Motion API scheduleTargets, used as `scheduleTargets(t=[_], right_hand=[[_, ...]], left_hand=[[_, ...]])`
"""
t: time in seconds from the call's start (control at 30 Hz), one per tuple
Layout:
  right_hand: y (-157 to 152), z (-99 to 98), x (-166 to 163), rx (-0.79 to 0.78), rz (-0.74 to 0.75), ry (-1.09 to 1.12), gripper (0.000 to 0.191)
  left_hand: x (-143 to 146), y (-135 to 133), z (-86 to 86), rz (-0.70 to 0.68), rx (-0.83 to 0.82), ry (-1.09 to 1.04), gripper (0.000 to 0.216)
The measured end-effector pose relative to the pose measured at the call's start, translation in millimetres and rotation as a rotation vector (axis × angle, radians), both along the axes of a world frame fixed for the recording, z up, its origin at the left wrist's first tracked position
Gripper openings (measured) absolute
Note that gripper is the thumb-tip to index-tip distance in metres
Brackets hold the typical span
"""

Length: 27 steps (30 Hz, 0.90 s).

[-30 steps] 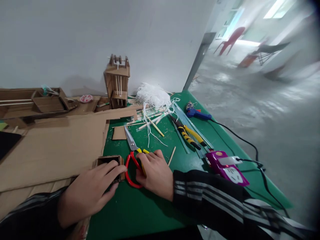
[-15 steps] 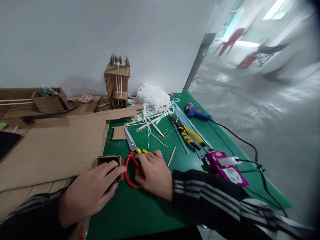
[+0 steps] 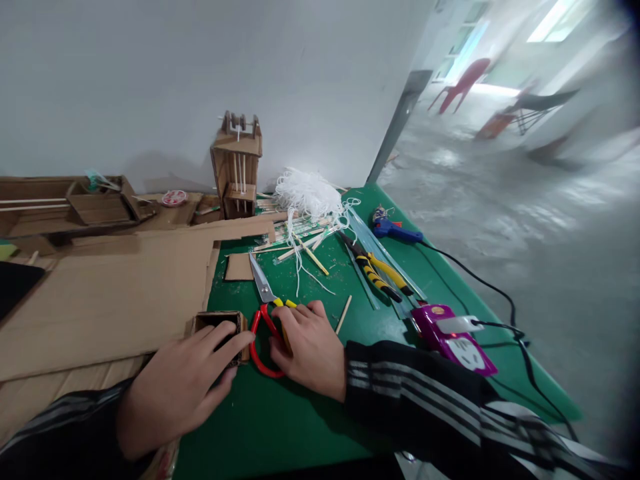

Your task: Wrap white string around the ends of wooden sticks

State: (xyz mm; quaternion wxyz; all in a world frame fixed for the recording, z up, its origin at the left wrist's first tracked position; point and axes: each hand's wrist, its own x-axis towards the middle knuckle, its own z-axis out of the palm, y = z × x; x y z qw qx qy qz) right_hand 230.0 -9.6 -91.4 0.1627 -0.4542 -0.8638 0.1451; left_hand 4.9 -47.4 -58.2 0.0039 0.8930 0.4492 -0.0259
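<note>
My left hand (image 3: 185, 380) lies over a small cardboard box (image 3: 217, 319), its fingers curled across the open top and near side. Part of the box is hidden under that hand. Just to the right, my right hand (image 3: 310, 347) is closed on the handle side of a pair of scissors (image 3: 263, 287) with red and yellow grips. The scissors lie on the green table (image 3: 270, 427), blades pointing away and close together. Near their tip is a small cardboard square (image 3: 239, 267).
A cardboard tower (image 3: 237, 167) stands by the wall, beside tangled white string (image 3: 310, 193) and thin sticks. Pliers (image 3: 375, 267), a blue glue gun (image 3: 395, 230) and a purple power socket (image 3: 453, 337) with cables lie right. A large cardboard sheet (image 3: 110, 293) covers the left.
The view has shifted very slightly. Both hands, the scissors and the small box keep the same places.
</note>
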Motion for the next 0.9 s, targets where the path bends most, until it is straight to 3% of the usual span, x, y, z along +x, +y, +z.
scheduleTargets(t=[0.9], right_hand=[[-12.8, 2.1, 5.0, -0.065, -0.003, -0.013, 0.026]], left_hand=[[4.7, -7.3, -0.9, 0.033, -0.024, -0.035, 0.038]])
